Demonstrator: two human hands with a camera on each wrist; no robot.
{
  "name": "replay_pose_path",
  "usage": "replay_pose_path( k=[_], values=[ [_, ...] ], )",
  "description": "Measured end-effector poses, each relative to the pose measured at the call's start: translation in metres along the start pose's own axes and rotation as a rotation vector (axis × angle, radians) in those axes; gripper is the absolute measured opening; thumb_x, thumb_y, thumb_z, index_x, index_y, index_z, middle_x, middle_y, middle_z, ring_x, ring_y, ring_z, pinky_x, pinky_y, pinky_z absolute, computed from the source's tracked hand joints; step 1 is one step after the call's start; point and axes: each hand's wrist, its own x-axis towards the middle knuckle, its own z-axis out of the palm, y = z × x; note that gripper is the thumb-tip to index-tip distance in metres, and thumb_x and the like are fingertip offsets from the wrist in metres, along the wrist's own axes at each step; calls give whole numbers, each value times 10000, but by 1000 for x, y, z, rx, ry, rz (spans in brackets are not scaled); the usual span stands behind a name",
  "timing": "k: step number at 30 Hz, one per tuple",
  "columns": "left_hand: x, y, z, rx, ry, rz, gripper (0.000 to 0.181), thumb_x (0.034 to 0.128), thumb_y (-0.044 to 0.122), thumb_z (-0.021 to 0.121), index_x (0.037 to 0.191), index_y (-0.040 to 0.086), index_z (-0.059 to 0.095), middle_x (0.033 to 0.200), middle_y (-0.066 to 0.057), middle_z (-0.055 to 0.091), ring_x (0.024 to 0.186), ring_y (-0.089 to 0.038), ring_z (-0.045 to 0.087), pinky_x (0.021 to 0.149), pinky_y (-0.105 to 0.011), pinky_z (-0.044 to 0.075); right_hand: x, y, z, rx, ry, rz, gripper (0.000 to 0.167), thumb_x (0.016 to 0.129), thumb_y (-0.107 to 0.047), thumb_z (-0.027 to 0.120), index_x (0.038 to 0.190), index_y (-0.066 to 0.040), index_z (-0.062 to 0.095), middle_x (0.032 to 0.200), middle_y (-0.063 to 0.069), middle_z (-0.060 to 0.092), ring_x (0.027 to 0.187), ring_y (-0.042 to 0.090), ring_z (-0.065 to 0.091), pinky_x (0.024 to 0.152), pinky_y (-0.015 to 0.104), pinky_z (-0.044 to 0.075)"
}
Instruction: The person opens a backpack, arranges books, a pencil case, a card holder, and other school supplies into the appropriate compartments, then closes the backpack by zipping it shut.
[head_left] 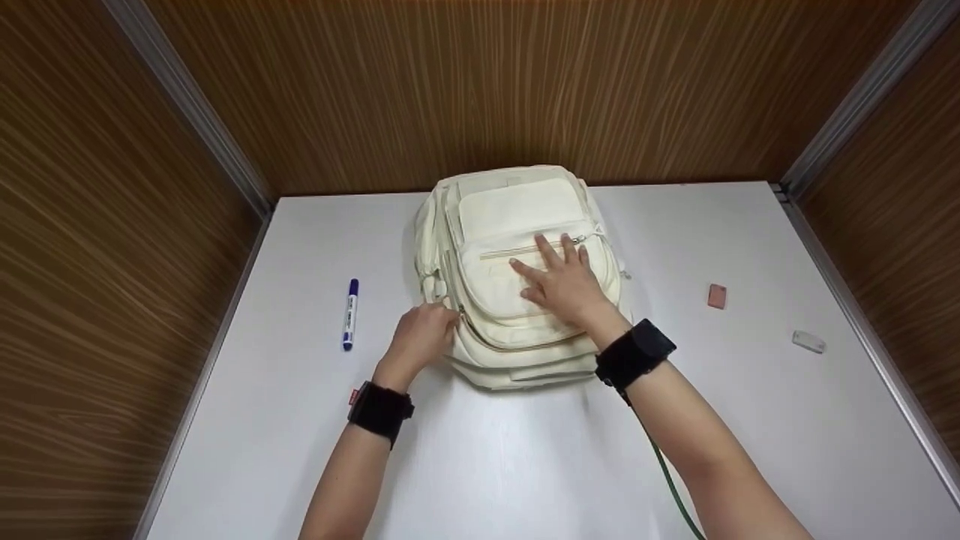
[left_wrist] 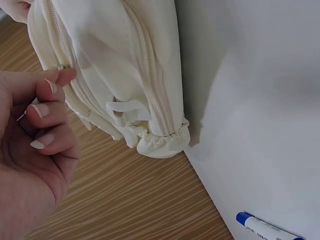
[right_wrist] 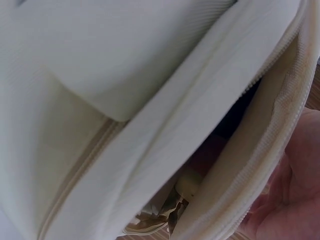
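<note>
A cream backpack (head_left: 525, 217) lies front side up on the white table. At its left side, my left hand (head_left: 424, 335) pinches a zipper pull (left_wrist: 63, 66) between thumb and index finger, the other fingers curled loosely. My right hand (head_left: 564, 287) rests with fingers spread on the front pocket, just below a short zipper (head_left: 517, 250). In the right wrist view, a zipped pocket (right_wrist: 260, 145) gapes, with dark and shiny gold-toned contents partly visible inside. Part of a hand shows at that view's right edge; its fingers are mostly hidden.
A blue-capped marker (head_left: 350, 315) lies left of the backpack. Off to the right are a small reddish block (head_left: 717, 296) and a small whitish block (head_left: 808, 342). Wood-grain panels (head_left: 480, 90) border the table at the back and sides. A green cable (head_left: 667, 472) runs beneath the right forearm.
</note>
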Motion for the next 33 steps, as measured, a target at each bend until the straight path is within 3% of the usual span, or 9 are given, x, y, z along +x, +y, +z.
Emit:
replay_pose_path(
  k=[11, 18, 30, 33],
  values=[
    [-6, 11, -9, -61, -136, 58, 290, 829, -29, 623, 581, 110, 563, 624, 5, 558, 585, -179, 515, 567, -355, 440, 0, 0, -1, -5, -3, 1, 570, 994, -545, 432, 1526, -370, 323, 1622, 169, 46, 1405, 562, 14, 1073, 698, 96],
    [-9, 17, -10, -86, -174, 104, 342, 791, -61, 609, 550, 151, 493, 581, 69, 437, 558, -117, 419, 541, -286, 363, -1, -1, 0, 7, 1, 4, 568, 993, -539, 441, 1524, -370, 328, 1624, 160, 48, 1410, 552, 7, 1075, 696, 99],
    [-9, 34, -3, -183, -291, 218, 381, 866, -36, 597, 578, 167, 452, 568, 102, 314, 536, -68, 343, 533, -235, 295, 0, 1, 0, 1, 7, 2, 564, 998, -537, 437, 1525, -365, 331, 1622, 166, 68, 1412, 549, 25, 1070, 701, 111],
    [-10, 39, -3, -159, -280, 211, 311, 913, 37, 617, 620, 129, 572, 582, 103, 376, 560, -76, 393, 554, -249, 343, 0, 1, -3, 41, -7, 0, 562, 998, -521, 460, 1522, -351, 348, 1622, 166, 67, 1410, 553, 17, 1070, 703, 99]
  ],
)
